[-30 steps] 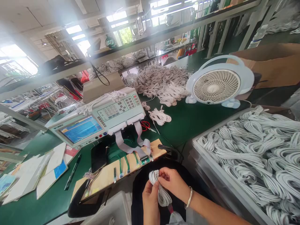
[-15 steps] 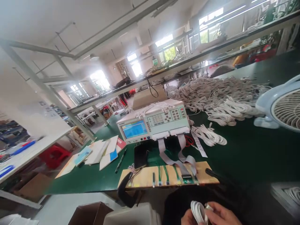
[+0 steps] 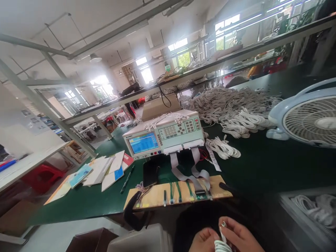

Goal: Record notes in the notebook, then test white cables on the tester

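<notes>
At the bottom of the head view my left hand [image 3: 203, 240] is closed on a coiled white cable [image 3: 222, 246]; the lower part of the coil is cut off by the frame edge. Close beside it, my right hand [image 3: 239, 235] pinches the same cable near its end, where a small white connector [image 3: 223, 224] sticks up past the fingertips. Both hands are below the front edge of a wooden board [image 3: 157, 193] with green wires and small connectors along it. Grey ribbon cables [image 3: 174, 166] run from the board to a bench tester [image 3: 168, 134] with a lit blue screen.
Bundles of white cable [image 3: 244, 122] are heaped on the green table [image 3: 252, 168]. A fan [image 3: 312, 117] stands at right, above a bin [image 3: 294, 213] of coiled cables. Papers [image 3: 97, 171], a pen [image 3: 127, 179] and a dark phone-like slab [image 3: 150, 173] lie left. Containers [image 3: 141, 241] stand below the table.
The camera view has turned to the right, bringing more of the fan and cable bin into sight. My hands are still on the cable; the coil sits lower and the connector end points up.
</notes>
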`<state>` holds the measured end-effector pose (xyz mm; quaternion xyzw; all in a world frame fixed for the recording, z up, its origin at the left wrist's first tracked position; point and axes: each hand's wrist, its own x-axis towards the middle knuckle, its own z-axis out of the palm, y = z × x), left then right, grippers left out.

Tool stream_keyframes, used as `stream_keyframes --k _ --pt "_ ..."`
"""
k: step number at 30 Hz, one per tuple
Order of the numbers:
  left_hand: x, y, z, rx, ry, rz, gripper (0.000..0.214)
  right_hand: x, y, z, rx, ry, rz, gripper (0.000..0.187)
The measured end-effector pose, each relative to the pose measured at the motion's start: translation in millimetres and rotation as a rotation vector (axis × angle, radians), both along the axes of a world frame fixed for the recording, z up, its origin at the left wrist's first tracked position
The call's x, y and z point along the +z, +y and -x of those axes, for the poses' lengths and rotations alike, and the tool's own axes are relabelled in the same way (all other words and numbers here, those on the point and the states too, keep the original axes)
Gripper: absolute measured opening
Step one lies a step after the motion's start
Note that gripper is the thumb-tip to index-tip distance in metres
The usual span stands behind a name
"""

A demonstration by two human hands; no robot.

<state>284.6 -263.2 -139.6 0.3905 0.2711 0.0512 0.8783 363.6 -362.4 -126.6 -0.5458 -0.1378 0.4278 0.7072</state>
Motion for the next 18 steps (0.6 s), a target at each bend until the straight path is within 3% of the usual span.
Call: stream_keyframes --k 3,8,13,18 --pt "-4.4 -3 1 0.13 -0.005 -0.045 0.05 -10.7 3 0 0.013 -0.002 -0.064 0.029" --pt "4.8 -10 2 0.254 0.076 -0.136 0.056 -14.2 -2 -6 0.083 -0.168 0.062 0.023" --pt "19.8 -14 -12 0.267 0.098 -0.198 0.052 7.2 -4 -12 -0.135 -0.445 0.124 0.016" --pt "31.0 -14 -19 0.225 0.094 -0.159 0.041 8.3 2 -23 -0.082 -0.268 0.059 0.025"
